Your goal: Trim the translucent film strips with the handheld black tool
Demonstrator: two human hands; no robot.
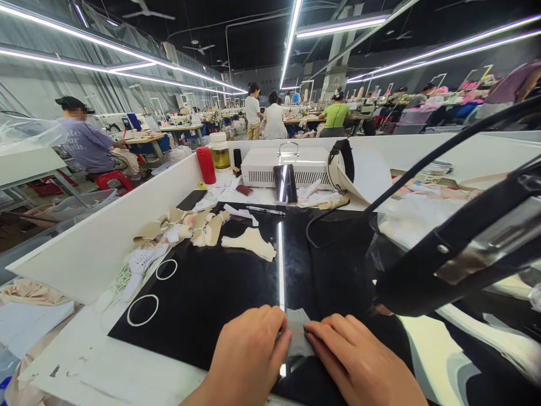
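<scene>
Near the front edge of the glossy black sheet (236,293), almost midway along it, lies a small, thin, translucent grey-white piece of material (299,334) between the two hands. The left hand (251,347) has its thumb and forefinger drawn in narrow at the piece's left side; the right hand (353,352) sets bunched fingertips against the opposite side, and whether either pinches the piece or merely presses it, I cannot tell. Uneven pressure from the two sides could crease or skew something so flimsy, and the sheet's slick-looking surface might let it slide. The bright lamp reflection running down the sheet passes beside the piece, so glare could hide a misplaced edge. Over the sheet's right side, a thick black jointed arm (439,270) reaches in; a wide swing of the right hand might knock it, though its height is hard to judge. Below that arm, pale cream curved pieces (431,344) overlap the sheet's right part and could be dragged by a sleeve. Toward the sheet's far edge, a loose cream cut-out (249,242) and a slim clear pen (265,210) lie unsecured, while two thin white rings (142,310) at its left edge could be shifted if the sheet were jolted.
</scene>
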